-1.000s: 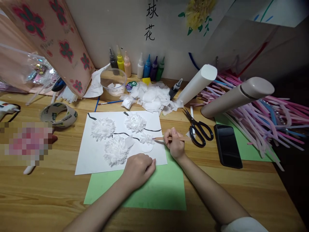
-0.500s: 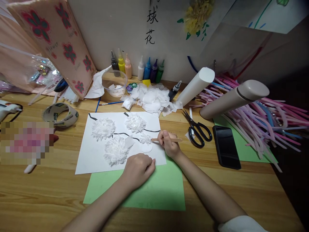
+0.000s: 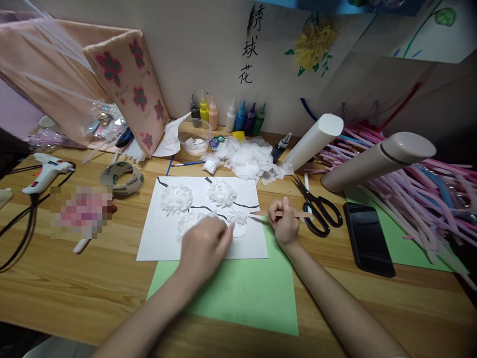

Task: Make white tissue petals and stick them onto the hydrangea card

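My right hand is closed around a thin wooden stick, just past the right edge of the white paper sheet. The stick's left tip is close beside a small white paper flower, which sits at the top of a drawn rounded outline. My left hand, curled with its fingers hidden underneath, is over the lower paper flower and covers much of it. Two more fluffy flowers and black painted branches lie on the sheet. Green paper shows underneath.
White tissue scraps are heaped behind the sheet, near a clear tub and several paint bottles. To the right lie black scissors, a phone and pipe cleaners. Tape and a glue gun are left.
The view has swung left. My right hand has drawn the stick back rightward from the small flower. My left hand has moved up over the lower flower.
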`<state>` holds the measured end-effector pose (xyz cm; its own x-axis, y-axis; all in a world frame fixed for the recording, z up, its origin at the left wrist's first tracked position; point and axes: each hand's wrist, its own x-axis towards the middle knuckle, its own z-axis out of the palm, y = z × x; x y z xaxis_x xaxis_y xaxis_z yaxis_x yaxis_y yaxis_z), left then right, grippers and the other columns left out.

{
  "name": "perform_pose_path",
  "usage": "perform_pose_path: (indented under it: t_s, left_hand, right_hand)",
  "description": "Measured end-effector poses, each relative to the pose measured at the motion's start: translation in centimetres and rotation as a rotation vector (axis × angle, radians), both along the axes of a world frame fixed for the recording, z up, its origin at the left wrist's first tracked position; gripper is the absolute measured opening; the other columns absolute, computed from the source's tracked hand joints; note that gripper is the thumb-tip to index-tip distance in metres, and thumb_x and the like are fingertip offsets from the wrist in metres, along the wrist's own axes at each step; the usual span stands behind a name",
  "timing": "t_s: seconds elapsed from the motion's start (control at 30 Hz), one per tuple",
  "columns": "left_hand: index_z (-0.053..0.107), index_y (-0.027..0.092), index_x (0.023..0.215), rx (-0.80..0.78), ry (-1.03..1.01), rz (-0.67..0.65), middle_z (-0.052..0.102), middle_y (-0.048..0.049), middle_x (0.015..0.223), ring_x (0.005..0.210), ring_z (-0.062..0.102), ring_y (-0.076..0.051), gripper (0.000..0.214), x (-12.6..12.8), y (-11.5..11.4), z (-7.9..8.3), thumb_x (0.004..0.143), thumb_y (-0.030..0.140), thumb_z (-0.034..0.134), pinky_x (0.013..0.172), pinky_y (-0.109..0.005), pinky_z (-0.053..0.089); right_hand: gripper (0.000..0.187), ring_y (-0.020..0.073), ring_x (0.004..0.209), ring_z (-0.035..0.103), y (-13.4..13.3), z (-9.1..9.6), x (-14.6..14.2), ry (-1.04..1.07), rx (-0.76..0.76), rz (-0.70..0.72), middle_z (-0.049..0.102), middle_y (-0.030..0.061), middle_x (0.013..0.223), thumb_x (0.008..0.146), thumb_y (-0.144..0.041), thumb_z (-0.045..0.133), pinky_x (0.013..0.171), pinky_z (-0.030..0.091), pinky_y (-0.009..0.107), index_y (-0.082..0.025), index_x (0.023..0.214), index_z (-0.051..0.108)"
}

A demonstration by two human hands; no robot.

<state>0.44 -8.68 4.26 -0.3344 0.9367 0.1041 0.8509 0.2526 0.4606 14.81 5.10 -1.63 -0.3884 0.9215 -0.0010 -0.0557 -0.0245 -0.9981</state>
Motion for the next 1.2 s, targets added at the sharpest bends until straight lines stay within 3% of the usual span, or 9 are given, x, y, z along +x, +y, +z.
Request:
perform_pose_path:
  t_s: [0.1,0.2,0.33,0.47,0.63,0.8,0.97,1.2]
  left_hand:
    - [0.062,0.02,0.082,-0.061,0.204,0.114,0.059,-0.0041,0.081,0.08,0.052,-0.02,0.014,-2.7,0.9,0.9,0.083,0.032,0.055,0.062,-0.029,0.034]
    - [0.065,0.021,0.078,-0.167,0.216,0.075,0.059,-0.0048,0.081,0.081,0.052,-0.022,0.011,-4.1,1.6,0.5,0.079,0.03,0.06,0.064,-0.031,0.036]
    - [0.066,0.02,0.072,-0.213,0.158,0.042,0.06,-0.0046,0.078,0.078,0.052,-0.021,0.012,-4.0,1.6,0.2,0.08,0.025,0.058,0.065,-0.031,0.037]
    - [0.066,0.02,0.073,-0.18,-0.053,-0.011,0.06,-0.0028,0.078,0.08,0.052,-0.019,0.012,-3.2,1.2,1.0,0.08,0.028,0.059,0.068,-0.03,0.038]
    - [0.067,0.021,0.074,-0.164,-0.407,-0.228,0.06,-0.0009,0.078,0.078,0.053,-0.015,0.014,-0.7,2.0,1.5,0.078,0.034,0.062,0.069,-0.027,0.039]
    - [0.068,0.021,0.078,-0.099,-0.217,-0.204,0.056,-0.0027,0.079,0.081,0.049,-0.018,0.012,1.0,3.7,0.1,0.08,0.031,0.061,0.07,-0.029,0.037]
    - [0.068,0.021,0.08,-0.056,-0.039,-0.22,0.055,-0.004,0.08,0.08,0.046,-0.019,0.013,1.0,4.4,-0.8,0.082,0.031,0.058,0.069,-0.03,0.036]
    - [0.065,0.02,0.082,-0.045,0.012,-0.205,0.056,-0.004,0.082,0.081,0.047,-0.019,0.015,1.0,4.6,-1.1,0.084,0.031,0.055,0.069,-0.03,0.036]
  right_hand:
    - [0.056,0.009,0.034,0.024,0.1,0.0,-0.2,0.016,-0.022,-0.006,0.031,-0.0031,0.04,0.087,-0.058,0.031,0.034,0.012,0.025,-0.021,0.046,0.041]
    - [0.056,0.0089,0.034,0.026,-0.1,0.1,-0.1,0.008,-0.004,0.001,0.033,-0.0026,0.04,0.087,-0.058,0.031,0.034,0.013,0.025,-0.021,0.046,0.042]
    - [0.056,0.0086,0.033,0.026,-0.4,0.1,0.3,0.023,0.012,-0.029,0.033,-0.0032,0.039,0.087,-0.057,0.03,0.033,0.014,0.025,-0.021,0.047,0.042]
    - [0.053,0.0077,0.031,0.025,-0.3,0.0,1.0,0.083,-0.076,-0.03,0.03,-0.0045,0.038,0.088,-0.054,0.032,0.033,0.013,0.025,-0.02,0.048,0.042]
    - [0.052,0.0064,0.03,0.025,-0.1,0.1,1.5,0.178,-0.142,-0.052,0.031,-0.0047,0.038,0.087,-0.052,0.034,0.032,0.013,0.023,-0.02,0.047,0.04]
    - [0.056,0.007,0.031,0.024,-0.7,0.1,2.2,0.244,-0.106,0.03,0.028,-0.0043,0.035,0.089,-0.05,0.031,0.034,0.012,0.024,-0.019,0.044,0.041]
    - [0.058,0.0077,0.034,0.029,-1.5,0.1,2.6,0.09,0.058,0.16,0.032,-0.0034,0.038,0.091,-0.05,0.029,0.036,0.017,0.025,-0.019,0.045,0.045]
    - [0.052,0.0077,0.038,0.035,-1.9,0.2,2.4,-0.065,0.247,0.246,0.039,-0.0039,0.044,0.094,-0.044,0.029,0.041,0.025,0.024,-0.018,0.054,0.049]
